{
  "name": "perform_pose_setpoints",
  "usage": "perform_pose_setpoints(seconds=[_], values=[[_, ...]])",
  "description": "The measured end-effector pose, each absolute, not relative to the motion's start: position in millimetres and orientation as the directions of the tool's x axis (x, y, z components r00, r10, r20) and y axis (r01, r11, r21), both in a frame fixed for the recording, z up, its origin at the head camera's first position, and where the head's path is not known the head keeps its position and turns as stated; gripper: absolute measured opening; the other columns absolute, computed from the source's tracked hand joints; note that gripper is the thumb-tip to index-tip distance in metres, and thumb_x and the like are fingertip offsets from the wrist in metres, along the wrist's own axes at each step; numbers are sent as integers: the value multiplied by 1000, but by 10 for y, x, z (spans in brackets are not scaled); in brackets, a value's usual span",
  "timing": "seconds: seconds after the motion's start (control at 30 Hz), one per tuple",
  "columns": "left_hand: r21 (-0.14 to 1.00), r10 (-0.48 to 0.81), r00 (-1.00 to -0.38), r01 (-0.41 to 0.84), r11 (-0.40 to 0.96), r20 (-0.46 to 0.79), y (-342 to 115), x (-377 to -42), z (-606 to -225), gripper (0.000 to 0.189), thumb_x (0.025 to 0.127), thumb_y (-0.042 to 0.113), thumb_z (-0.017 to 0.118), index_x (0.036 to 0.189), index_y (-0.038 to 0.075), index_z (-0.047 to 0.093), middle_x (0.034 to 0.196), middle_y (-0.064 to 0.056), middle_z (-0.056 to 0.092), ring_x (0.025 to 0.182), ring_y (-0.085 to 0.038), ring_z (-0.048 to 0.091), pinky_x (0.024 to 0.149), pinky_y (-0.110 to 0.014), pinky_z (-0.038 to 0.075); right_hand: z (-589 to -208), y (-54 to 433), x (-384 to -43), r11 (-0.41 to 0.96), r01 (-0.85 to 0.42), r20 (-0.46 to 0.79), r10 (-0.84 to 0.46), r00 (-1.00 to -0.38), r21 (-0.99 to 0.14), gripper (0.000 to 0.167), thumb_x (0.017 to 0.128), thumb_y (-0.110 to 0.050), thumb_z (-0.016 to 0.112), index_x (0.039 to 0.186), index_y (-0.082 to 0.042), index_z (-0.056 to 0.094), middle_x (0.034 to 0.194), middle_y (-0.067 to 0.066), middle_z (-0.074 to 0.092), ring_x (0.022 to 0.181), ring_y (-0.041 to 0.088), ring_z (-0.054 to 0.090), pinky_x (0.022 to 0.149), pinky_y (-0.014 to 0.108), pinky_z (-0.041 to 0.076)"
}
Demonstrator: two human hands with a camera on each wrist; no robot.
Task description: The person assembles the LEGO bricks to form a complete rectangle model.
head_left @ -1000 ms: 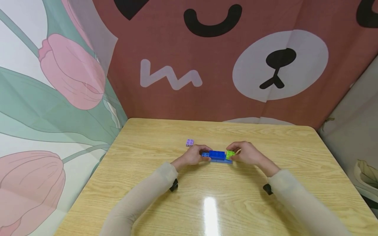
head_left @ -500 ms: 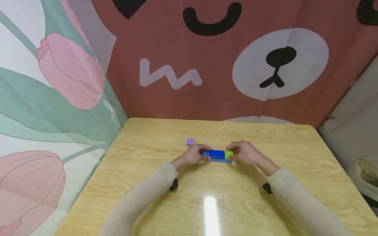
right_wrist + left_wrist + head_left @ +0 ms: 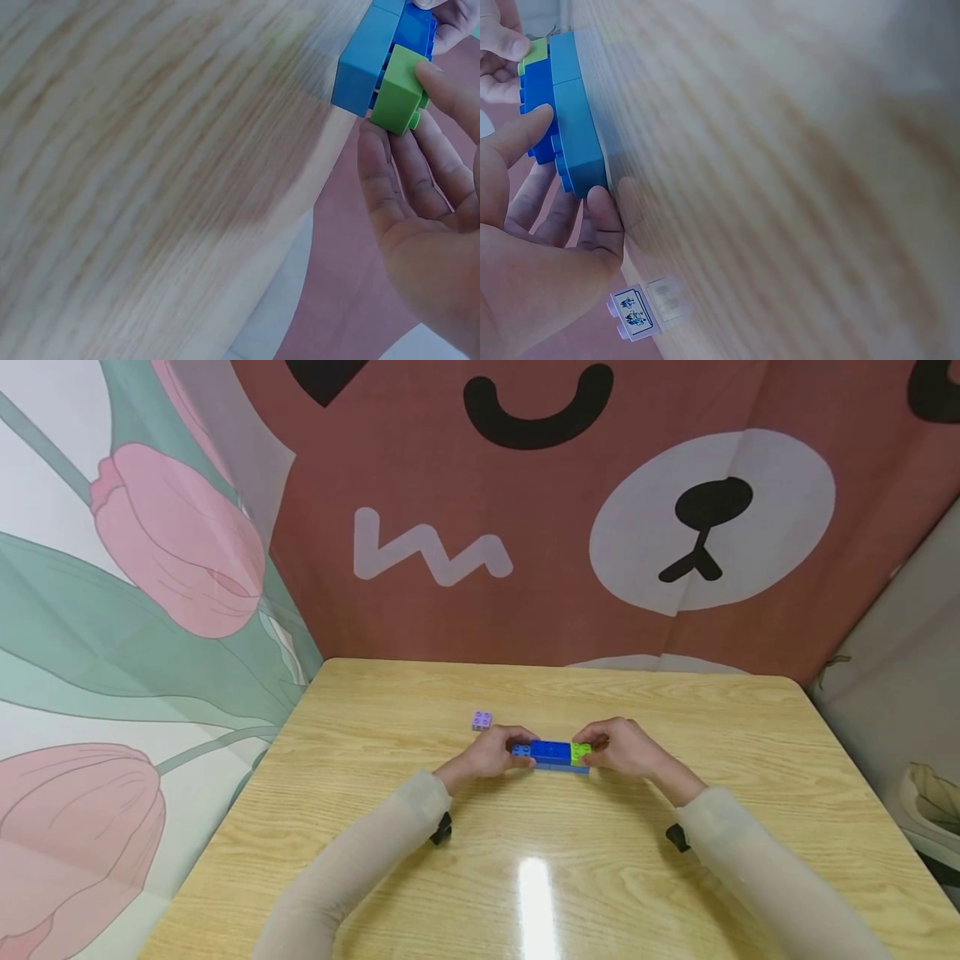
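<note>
On the wooden table a row of lighter blue toy building bricks (image 3: pixel 581 142) carries a dark blue brick (image 3: pixel 551 752) on its studs. My left hand (image 3: pixel 491 754) grips the dark blue brick, thumb on its near side and fingers behind, with studs of the lower row showing at that end. At the other end my right hand (image 3: pixel 628 750) pinches a lime green brick (image 3: pixel 400 90) between thumb and fingers. The green brick stands right beside the dark blue one, over the lower row; in the right wrist view a few lower studs show in a narrow gap beneath it.
A purple brick (image 3: pixel 482 721) with a printed side stands on the table (image 3: pixel 390 710) behind my left hand. A printed cloth (image 3: pixel 450 627) hangs along the table's back edge. A black wrist device (image 3: pixel 442 830) shows under the left sleeve.
My right hand has brought the green brick slightly left and down, against the end of the dark blue brick. The left hand keeps its hold, and the last half second shows almost no motion.
</note>
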State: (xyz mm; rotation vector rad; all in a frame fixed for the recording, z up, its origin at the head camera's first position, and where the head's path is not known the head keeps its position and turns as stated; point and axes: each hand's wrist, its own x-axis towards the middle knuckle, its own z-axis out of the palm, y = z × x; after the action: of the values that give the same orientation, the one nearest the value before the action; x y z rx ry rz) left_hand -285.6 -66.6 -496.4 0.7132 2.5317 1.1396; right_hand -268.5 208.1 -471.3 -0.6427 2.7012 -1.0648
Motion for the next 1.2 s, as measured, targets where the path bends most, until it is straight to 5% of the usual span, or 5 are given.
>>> perform_pose_setpoints(seconds=[1.2], values=[[756,529,-847,309,578,-58,-666,-2844,-4942,34,93,18,78,126,13,70,117,0,69,100,-11,59,89,-29,49,-4755,2045,-2706,664,-305,-16,-431,-902,-683,27,88,-15,83,114,-8,77,102,1,72,91,20,64,80,41,55]])
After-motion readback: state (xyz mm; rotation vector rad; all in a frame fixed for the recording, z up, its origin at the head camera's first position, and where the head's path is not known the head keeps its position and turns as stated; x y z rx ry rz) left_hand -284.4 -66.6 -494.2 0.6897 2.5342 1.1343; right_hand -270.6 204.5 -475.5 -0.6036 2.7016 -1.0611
